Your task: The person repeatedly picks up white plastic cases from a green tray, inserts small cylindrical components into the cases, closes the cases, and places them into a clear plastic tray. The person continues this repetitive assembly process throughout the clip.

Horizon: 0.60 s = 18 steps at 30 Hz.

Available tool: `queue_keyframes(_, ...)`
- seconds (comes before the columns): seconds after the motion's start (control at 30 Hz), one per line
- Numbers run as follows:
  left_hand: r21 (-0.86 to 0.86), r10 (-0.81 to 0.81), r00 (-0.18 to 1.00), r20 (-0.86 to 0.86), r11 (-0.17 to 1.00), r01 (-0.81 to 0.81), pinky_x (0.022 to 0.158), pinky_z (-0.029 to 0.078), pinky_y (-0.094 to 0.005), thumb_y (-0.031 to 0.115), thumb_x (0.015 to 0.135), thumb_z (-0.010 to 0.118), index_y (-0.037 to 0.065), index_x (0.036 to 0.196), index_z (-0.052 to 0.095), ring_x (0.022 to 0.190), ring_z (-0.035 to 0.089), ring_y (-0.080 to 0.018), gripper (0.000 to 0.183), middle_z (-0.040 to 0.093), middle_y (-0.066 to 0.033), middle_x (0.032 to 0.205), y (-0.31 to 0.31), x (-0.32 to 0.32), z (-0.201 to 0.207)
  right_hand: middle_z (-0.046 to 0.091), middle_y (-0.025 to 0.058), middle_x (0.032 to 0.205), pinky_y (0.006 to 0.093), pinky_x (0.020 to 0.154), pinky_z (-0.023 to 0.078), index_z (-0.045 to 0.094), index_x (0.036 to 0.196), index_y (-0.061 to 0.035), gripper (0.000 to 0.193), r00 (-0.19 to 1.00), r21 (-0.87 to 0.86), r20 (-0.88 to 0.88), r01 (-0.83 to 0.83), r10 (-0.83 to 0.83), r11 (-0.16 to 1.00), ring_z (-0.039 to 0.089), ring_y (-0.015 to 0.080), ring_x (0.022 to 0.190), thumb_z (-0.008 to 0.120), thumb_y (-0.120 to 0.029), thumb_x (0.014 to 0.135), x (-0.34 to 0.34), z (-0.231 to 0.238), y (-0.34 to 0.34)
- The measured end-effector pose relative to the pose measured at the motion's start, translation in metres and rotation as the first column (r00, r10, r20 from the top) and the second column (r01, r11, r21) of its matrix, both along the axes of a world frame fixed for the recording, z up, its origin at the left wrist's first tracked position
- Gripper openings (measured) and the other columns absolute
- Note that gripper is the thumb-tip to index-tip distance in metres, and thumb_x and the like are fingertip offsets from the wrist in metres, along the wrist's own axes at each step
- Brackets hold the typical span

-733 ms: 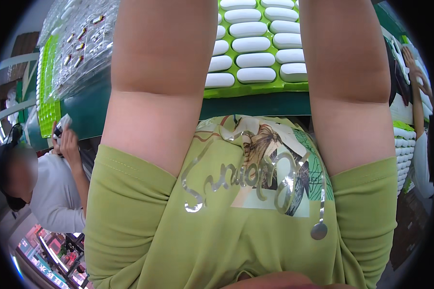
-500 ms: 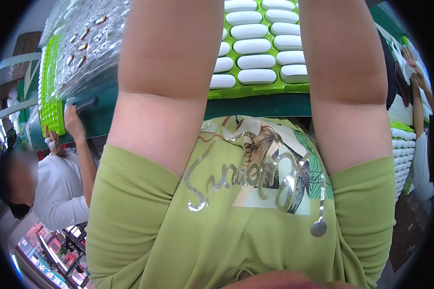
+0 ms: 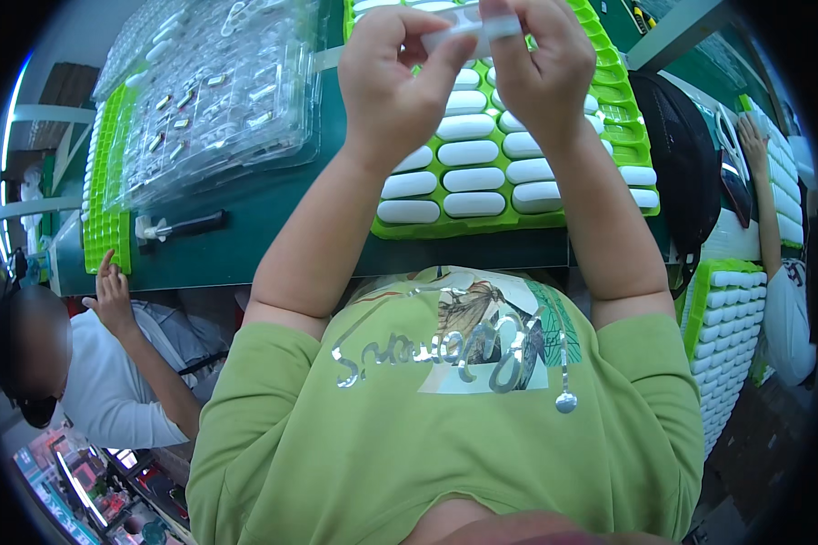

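Both of my hands are raised over the far part of a green tray [image 3: 509, 224] filled with rows of white, rounded oblong cases [image 3: 474, 205]. Between them is a small, whitish, partly see-through plastic piece [image 3: 454, 29]. My left hand [image 3: 393, 80] pinches one end of it between thumb and fingers. The other end is gripped by my right hand [image 3: 547, 68], with the thumb laid over it. Fingers cover much of the piece, so its exact kind does not show.
Stacked clear plastic trays [image 3: 227, 136] with small metallic parts lie left, beside a dark-handled tool [image 3: 186, 225] and a narrow green tray [image 3: 109, 222]. A black bag [image 3: 671, 159] sits right. Co-workers are at both sides, one person [image 3: 123, 381] left, another's hand [image 3: 753, 145] right.
My arms have drawn back from far forward, bringing both hands into view with the plastic piece. The left co-worker's hand has moved away from the dark-handled tool. The view has shifted.
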<state>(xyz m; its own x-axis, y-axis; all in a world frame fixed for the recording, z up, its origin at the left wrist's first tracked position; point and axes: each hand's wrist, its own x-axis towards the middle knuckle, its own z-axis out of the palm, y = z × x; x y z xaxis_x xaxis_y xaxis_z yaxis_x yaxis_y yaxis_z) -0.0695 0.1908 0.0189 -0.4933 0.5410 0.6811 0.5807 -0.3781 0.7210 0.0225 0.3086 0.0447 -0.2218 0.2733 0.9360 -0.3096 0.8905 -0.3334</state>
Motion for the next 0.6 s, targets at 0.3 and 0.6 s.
queue_keyframes(0.3,0.056,0.131,0.882,-0.452,0.991,-0.119,0.076,0.051,-0.0308,0.007,0.076,0.082,0.001,0.103,0.062,0.094,0.062,-0.0248,0.034,0.064,-0.0134,0.105,-0.043,0.002,-0.019,0.068,0.007,0.103,0.0261,0.08,0.053,0.059,0.114,0.0026,0.037,0.623,-0.898,0.042,-0.319,0.781,0.303,0.064,0.0109,0.091,0.076,-0.01,0.084,0.048,-0.043,-0.02)
queue_keyframes(0.6,-0.024,-0.249,0.803,0.541,0.95,0.31,0.079,0.056,-0.0288,0.002,0.074,0.082,-0.001,0.113,0.06,0.087,0.065,-0.0158,0.044,0.062,-0.0097,0.103,-0.05,0.014,-0.03,0.066,0.0086,0.108,0.0294,0.084,0.053,0.059,0.116,0.0016,0.038,0.628,-0.823,0.008,-0.438,0.778,0.362,0.065,0.0135,0.094,0.073,0.003,0.081,0.051,-0.058,-0.022)
